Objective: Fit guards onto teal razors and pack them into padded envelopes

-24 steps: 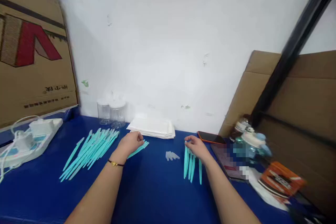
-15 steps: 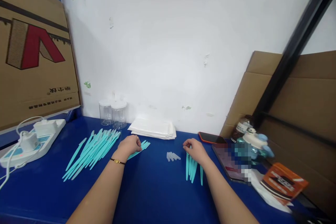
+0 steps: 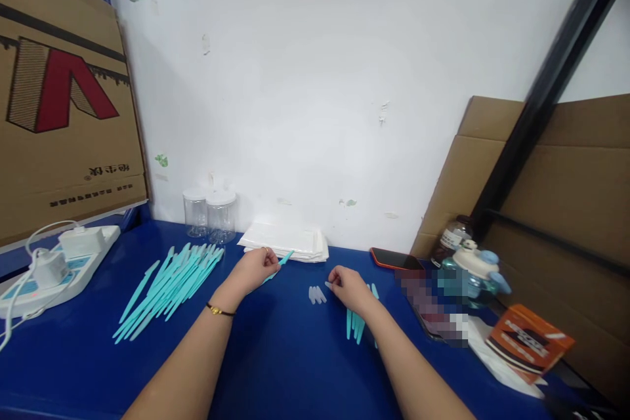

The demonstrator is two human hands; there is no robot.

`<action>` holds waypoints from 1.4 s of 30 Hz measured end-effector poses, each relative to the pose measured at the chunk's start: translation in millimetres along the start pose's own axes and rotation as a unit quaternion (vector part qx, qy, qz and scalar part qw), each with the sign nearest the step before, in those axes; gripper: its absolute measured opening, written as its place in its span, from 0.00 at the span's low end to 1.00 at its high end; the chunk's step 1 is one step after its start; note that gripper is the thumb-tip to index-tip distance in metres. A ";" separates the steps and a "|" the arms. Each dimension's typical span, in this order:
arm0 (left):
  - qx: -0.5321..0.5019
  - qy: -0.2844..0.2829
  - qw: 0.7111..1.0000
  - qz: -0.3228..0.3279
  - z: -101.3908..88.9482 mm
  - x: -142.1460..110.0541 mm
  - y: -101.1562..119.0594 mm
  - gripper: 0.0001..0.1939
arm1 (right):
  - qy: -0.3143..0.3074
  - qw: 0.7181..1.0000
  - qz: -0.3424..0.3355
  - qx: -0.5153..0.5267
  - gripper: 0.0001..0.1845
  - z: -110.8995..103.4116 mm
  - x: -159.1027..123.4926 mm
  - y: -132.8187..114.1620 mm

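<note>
My left hand (image 3: 252, 269) is closed on a teal plastic stick (image 3: 280, 260), whose tip points up and right just above the blue table (image 3: 275, 361). My right hand (image 3: 347, 287) pinches one of the small clear caps (image 3: 315, 294) lying in a little group at the table's middle. A short row of teal sticks (image 3: 355, 325) lies under and behind my right wrist. A large pile of the same teal sticks (image 3: 170, 282) is spread to the left of my left hand.
Two clear jars (image 3: 210, 214) and a stack of white sheets (image 3: 288, 242) stand by the wall. A power strip with chargers (image 3: 54, 266) lies far left. A phone (image 3: 394, 258), bottles (image 3: 467, 262) and an orange box (image 3: 529, 341) crowd the right; cardboard leans on both sides.
My left hand has lifted one teal stick off the table. My right hand has moved left from the row of sticks to the clear caps.
</note>
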State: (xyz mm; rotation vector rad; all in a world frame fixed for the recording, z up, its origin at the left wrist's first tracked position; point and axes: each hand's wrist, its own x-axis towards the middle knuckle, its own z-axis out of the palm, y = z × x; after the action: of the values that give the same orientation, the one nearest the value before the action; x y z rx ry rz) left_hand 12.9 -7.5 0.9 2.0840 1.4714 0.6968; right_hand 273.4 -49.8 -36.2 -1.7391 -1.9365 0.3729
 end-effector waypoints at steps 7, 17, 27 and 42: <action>-0.109 -0.094 0.985 0.096 32.5 -6.3 23.0 0.14 | 0.011 0.932 0.005 0.363 0.07 -10.3 -2.4 -10.9; -0.122 -0.128 0.979 0.098 34.9 -8.0 24.8 0.13 | 0.007 0.890 -0.037 0.454 0.12 -9.0 -8.6 -30.5; -0.152 -0.123 0.976 0.095 34.7 -7.4 23.5 0.14 | 0.045 0.897 -0.009 0.440 0.16 -20.7 -11.5 -32.1; -0.156 -0.091 0.978 0.104 34.7 -14.2 39.1 0.17 | 0.020 0.889 -0.015 0.458 0.10 -6.6 -9.3 -36.3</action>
State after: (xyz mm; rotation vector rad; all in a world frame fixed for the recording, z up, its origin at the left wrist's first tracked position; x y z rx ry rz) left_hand 58.9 -36.1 -1.4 2.0100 0.9830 0.7390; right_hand 246.9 -65.0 -13.6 -1.0600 -1.3698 1.0276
